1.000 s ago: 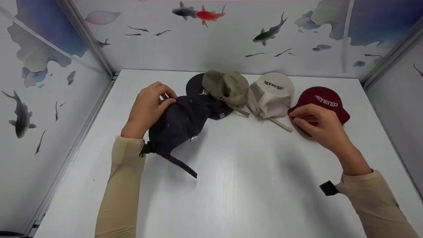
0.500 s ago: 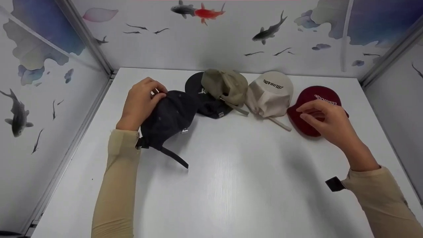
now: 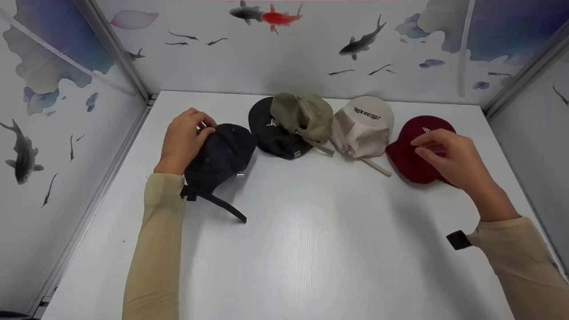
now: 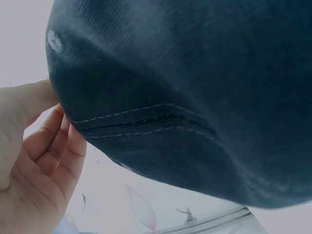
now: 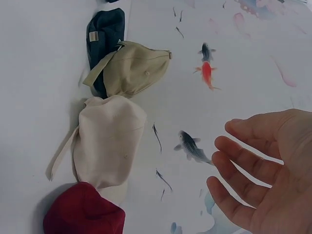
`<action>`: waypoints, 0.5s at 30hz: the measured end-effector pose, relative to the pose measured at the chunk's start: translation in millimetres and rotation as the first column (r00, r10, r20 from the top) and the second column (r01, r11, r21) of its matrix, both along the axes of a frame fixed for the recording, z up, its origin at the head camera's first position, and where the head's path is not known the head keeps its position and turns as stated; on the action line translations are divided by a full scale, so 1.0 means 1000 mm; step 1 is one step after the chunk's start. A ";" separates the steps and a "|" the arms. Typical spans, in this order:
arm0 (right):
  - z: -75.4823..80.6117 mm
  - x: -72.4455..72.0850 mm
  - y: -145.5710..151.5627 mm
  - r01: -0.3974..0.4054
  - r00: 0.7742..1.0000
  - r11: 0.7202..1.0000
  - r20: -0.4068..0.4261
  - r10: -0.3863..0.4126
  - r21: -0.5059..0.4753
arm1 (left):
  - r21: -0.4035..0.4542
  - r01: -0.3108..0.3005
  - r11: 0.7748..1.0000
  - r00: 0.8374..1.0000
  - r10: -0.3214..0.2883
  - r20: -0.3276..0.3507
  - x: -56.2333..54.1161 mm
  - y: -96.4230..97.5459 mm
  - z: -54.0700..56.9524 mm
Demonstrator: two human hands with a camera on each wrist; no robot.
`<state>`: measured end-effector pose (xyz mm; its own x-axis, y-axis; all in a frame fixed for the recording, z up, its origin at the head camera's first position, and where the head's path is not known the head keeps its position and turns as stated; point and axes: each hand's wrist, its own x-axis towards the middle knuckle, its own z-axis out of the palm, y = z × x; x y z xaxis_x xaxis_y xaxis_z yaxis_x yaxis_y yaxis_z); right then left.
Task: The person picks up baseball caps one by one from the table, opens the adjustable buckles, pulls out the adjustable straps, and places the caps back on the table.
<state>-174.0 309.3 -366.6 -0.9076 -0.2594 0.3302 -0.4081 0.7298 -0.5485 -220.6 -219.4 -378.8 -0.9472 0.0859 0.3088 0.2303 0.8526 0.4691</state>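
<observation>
My left hand (image 3: 184, 140) pinches the edge of a navy baseball cap (image 3: 218, 155) at the left of the table, its strap hanging toward the front. In the left wrist view the cap's stitched cloth (image 4: 146, 97) fills most of the picture, with thumb and fingers at its edge. Over the dark red cap (image 3: 415, 155) at the right hovers my right hand (image 3: 462, 160), fingers loosely bent, holding nothing. The right wrist view shows that hand (image 5: 268, 170) apart from the red cap (image 5: 83, 212).
Along the back of the white table (image 3: 302, 249) lie a black cap (image 3: 278, 144), an olive cap (image 3: 311, 118) partly on top of it, and a cream cap (image 3: 366, 126). Panels with printed fish (image 3: 362, 42) enclose the back and sides.
My left hand has moved left with the navy cap, away from the black cap, which shows more now. The right hand has drifted right over the red cap.
</observation>
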 end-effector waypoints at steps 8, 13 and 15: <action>-0.003 -0.005 0.009 0.035 0.998 0.999 0.046 -0.035 0.010 | 0.008 -0.019 1.000 0.999 0.019 0.032 -0.002 -0.005 -0.008; -0.004 -0.007 0.015 0.050 0.996 0.999 0.069 -0.051 0.012 | 0.003 -0.020 1.000 0.999 0.020 0.038 -0.003 -0.006 -0.013; -0.005 -0.007 0.017 0.057 0.995 0.998 0.079 -0.058 0.016 | 0.000 -0.025 1.000 0.999 0.025 0.044 -0.003 -0.007 -0.015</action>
<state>-180.9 325.9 -371.1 -0.9442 -0.2104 0.2533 -0.3211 0.7586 -0.5670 -224.1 -226.2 -393.9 -0.9618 0.0621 0.2666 0.1881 0.8575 0.4789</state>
